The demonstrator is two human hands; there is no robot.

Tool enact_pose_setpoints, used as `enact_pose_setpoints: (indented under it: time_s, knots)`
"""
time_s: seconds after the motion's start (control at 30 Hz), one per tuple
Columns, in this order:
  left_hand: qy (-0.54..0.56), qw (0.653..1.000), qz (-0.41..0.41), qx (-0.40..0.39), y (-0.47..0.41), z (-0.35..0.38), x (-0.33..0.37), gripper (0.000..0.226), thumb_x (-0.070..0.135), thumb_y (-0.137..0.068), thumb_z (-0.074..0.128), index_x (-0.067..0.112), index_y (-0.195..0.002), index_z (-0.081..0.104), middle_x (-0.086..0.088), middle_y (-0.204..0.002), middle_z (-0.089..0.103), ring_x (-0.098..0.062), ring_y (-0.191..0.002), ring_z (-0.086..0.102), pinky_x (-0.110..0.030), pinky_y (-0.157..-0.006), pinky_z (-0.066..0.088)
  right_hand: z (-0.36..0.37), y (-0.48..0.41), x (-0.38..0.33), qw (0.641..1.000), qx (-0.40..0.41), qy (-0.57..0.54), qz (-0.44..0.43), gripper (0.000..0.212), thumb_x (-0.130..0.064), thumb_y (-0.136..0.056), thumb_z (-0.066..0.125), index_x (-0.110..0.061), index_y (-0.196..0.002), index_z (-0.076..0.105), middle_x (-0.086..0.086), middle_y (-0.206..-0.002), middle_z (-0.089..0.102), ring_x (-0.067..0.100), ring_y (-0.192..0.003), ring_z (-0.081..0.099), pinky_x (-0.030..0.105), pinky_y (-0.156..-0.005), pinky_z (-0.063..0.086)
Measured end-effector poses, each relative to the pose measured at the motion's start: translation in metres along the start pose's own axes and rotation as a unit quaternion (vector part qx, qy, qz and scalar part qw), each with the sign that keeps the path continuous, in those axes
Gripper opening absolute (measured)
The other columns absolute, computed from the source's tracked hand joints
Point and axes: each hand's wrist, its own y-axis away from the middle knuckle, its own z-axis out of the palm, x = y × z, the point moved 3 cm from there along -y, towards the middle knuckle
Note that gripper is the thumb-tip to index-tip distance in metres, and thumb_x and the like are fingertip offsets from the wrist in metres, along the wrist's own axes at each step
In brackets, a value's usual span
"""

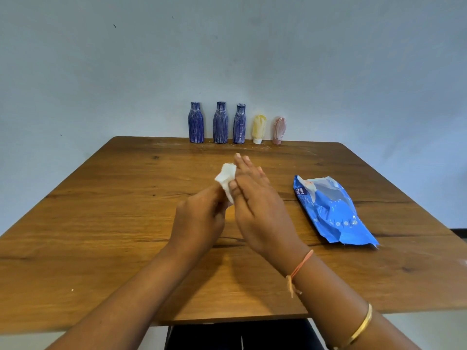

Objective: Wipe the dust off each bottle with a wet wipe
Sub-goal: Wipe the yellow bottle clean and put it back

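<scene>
Bottles (220,123) stand in a row well beyond both hands, at the far edge of the table (101,223) against the wall: three blue ones, then a yellow tube (259,128) and a pink tube (279,130) standing on their caps, all streaked with pale dust. None looks wiped yet. The left hand (199,218) grips the lower part of a bunched wet wipe (226,179), while the right hand (257,205) lies against it with fingers straight, seemingly folding it. The row is tightly spaced, so reaching for one bottle could topple its neighbour, and the cap-standing tubes look easiest to tip. A wipe folded too small may only smear the dust. Right of the right hand lies a blue wipes pack (331,210) printed "mee mee"; any bottle labels are unreadable.
</scene>
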Motion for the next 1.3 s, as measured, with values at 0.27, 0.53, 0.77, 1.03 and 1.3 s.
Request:
enact_pose_setpoints:
  time_s: [0.27,0.53,0.77,1.03,1.3]
  knots:
    - [-0.076,0.991,0.111,-0.004,-0.002,-0.004,-0.008,0.031,0.006,-0.075,0.056,0.013,-0.103,0.068,-0.001,-0.096,0.071,-0.020,-0.089,0.068,-0.021,-0.066,0.045,-0.002,0.016,0.007,0.996,-0.051,-0.003,0.072,0.033,-0.019,-0.098,0.035,-0.009,-0.126,0.051,0.008,-0.136,0.050,0.016,-0.126,0.044,0.030,-0.106,0.034]
    - [-0.118,0.970,0.212,0.007,0.001,0.002,-0.013,0.032,-0.005,-0.076,0.064,0.008,-0.105,0.069,-0.003,-0.099,0.072,-0.023,-0.095,0.065,-0.033,-0.087,0.048,-0.005,0.005,0.006,0.975,-0.140,0.084,0.148,0.032,-0.023,-0.097,0.033,-0.009,-0.113,0.056,0.010,-0.109,0.062,0.022,-0.100,0.058,0.030,-0.075,0.043]
    - [-0.056,0.983,0.173,-0.007,0.007,0.001,-0.007,0.030,0.007,-0.081,0.059,0.013,-0.109,0.068,0.001,-0.104,0.071,-0.017,-0.096,0.067,-0.031,-0.080,0.054,-0.012,0.006,0.029,0.880,-0.079,-0.302,0.358,0.022,-0.017,-0.095,0.042,-0.006,-0.100,0.061,0.005,-0.082,0.054,0.027,-0.090,0.059,0.042,-0.089,0.047]
    - [0.135,0.987,-0.072,-0.043,-0.002,0.004,0.005,0.024,0.017,-0.076,0.071,0.023,-0.099,0.069,0.004,-0.082,0.072,-0.013,-0.075,0.066,-0.032,-0.065,0.052,-0.008,0.001,0.014,0.931,0.157,-0.298,0.137,0.023,-0.010,-0.098,0.036,-0.005,-0.098,0.058,0.002,-0.087,0.057,-0.001,-0.075,0.049,0.015,-0.066,0.041]
    - [0.219,0.959,-0.147,-0.105,-0.006,-0.002,0.012,0.033,-0.007,-0.075,0.059,0.026,-0.071,0.060,0.004,-0.064,0.064,-0.005,-0.057,0.058,-0.022,-0.053,0.042,0.003,-0.004,0.005,0.973,0.061,0.171,-0.143,0.045,-0.021,-0.084,0.038,-0.018,-0.126,0.053,0.003,-0.147,0.037,0.023,-0.137,0.027,0.048,-0.104,0.031]
